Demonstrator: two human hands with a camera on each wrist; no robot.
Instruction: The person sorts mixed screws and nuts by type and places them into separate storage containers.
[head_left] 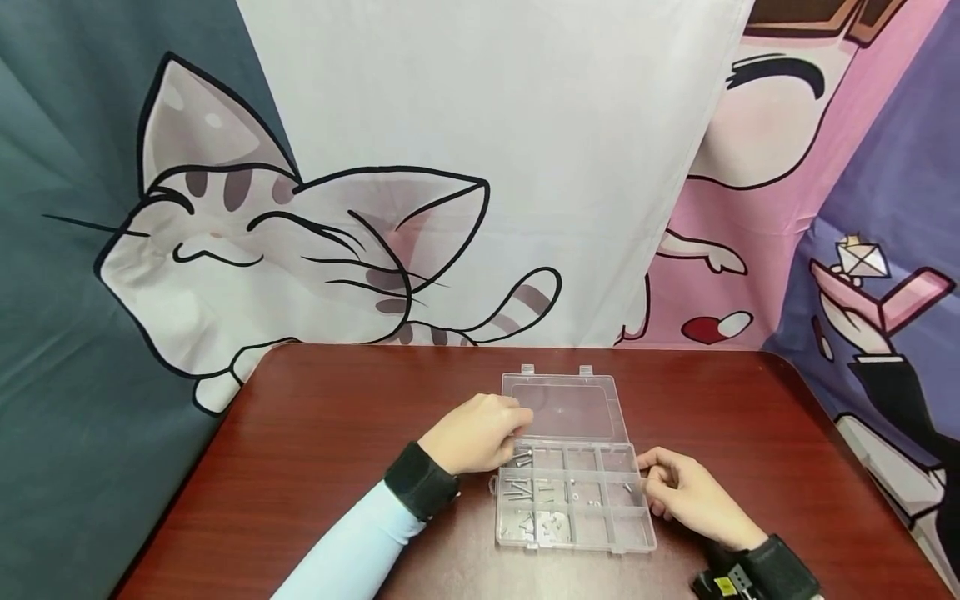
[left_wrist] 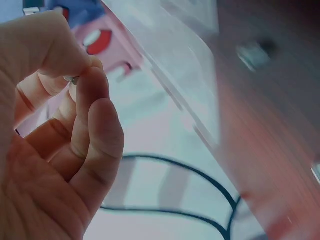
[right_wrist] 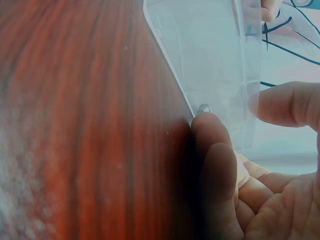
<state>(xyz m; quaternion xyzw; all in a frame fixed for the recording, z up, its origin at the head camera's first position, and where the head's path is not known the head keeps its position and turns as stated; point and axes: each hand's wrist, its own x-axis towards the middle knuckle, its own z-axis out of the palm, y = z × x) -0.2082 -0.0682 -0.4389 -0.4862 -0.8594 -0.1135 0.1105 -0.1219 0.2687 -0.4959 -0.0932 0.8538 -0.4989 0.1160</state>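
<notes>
A clear plastic compartment box (head_left: 576, 540) lies on the table with its lid (head_left: 566, 407) folded back. My left hand (head_left: 480, 433) is above the back left compartment, beside the lid. Its thumb and fingertips pinch a small metal piece (left_wrist: 74, 79), mostly hidden by the fingers, so its exact kind does not show. Screws (head_left: 522, 458) lie in the compartment just below that hand. My right hand (head_left: 693, 496) holds the box at its right side, fingers against the wall. Close to those fingertips, one small metal part (right_wrist: 204, 108) shows through the plastic.
Longer screws (head_left: 517, 489) lie in the middle left compartment, with small pale parts (head_left: 553, 525) in the front ones. The reddish-brown table (head_left: 337, 392) reaches back to a printed cloth (head_left: 450, 100). A latch tab (head_left: 492, 485) sticks out on the box's left.
</notes>
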